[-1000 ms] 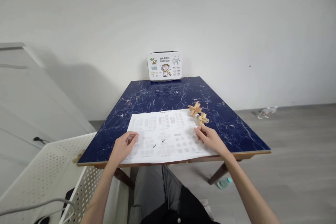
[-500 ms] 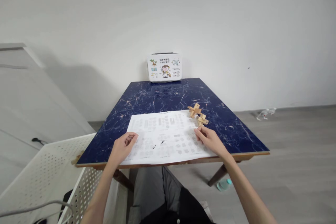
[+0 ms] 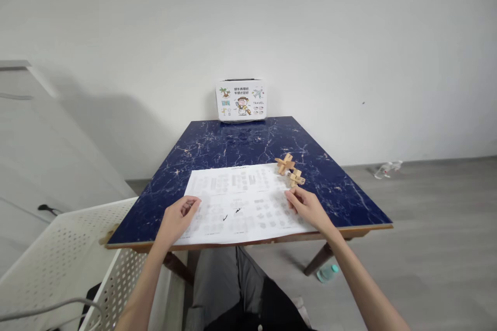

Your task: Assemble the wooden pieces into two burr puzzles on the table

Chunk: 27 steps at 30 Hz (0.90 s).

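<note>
A large white printed paper sheet (image 3: 233,201) lies flat along the table's near edge, with faint rows of grey diagrams and two small black marks. My left hand (image 3: 179,217) rests over its left side, fingers loosely curled, with nothing seen in them. Over the right side lies my right hand (image 3: 308,207), thumb and fingers curled together on the paper. Just beyond its fingertips sits a wooden interlocking puzzle (image 3: 296,178). Another wooden interlocking puzzle (image 3: 285,164), shaped like a star, stands slightly farther back at the sheet's upper right corner.
At the back of the blue marbled table (image 3: 240,142), a white printed case (image 3: 241,101) stands against the wall. A white perforated basket (image 3: 120,279) is at lower left, with a grey cable. On the floor are a bottle with a teal cap (image 3: 327,273) and a clear plastic bottle (image 3: 388,169).
The whole view has shifted slightly, so things appear a little farther left. Both hands keep their places on the sheet, and the puzzles stay where they were.
</note>
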Each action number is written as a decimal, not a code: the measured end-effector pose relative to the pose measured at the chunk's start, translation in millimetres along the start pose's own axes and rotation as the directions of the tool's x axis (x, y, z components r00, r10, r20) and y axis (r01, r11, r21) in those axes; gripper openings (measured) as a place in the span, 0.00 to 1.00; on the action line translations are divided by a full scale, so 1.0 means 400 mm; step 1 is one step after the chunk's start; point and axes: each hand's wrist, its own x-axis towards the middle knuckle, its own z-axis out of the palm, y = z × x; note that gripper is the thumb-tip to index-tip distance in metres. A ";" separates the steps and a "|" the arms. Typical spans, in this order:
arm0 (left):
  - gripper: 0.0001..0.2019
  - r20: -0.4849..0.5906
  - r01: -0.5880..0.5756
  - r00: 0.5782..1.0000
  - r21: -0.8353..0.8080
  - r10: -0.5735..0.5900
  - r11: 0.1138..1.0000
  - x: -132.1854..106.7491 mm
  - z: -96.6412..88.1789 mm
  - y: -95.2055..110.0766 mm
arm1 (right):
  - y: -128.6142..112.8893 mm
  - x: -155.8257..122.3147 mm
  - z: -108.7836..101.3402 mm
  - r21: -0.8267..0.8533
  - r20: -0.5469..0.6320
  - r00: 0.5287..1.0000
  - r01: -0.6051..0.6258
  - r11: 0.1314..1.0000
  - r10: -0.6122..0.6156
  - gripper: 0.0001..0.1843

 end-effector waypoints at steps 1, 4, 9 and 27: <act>0.18 -0.001 -0.001 1.000 -0.002 0.001 1.000 0.000 0.000 0.000 | -0.003 0.000 -0.002 0.009 -0.021 1.000 0.000 1.000 0.000 0.24; 0.18 -0.005 -0.001 1.000 -0.005 0.001 1.000 -0.001 0.002 -0.004 | -0.017 0.015 -0.022 -0.044 -0.176 0.984 0.014 0.999 -0.022 0.24; 0.18 -0.018 0.001 1.000 -0.007 -0.001 1.000 0.001 0.005 -0.008 | -0.023 0.114 -0.081 -0.327 -0.465 0.878 -0.048 0.944 -0.116 0.19; 0.18 -0.001 0.011 1.000 -0.002 -0.011 1.000 -0.005 0.000 -0.004 | -0.076 0.237 -0.023 -0.733 -0.155 0.974 -0.001 0.680 -0.166 0.17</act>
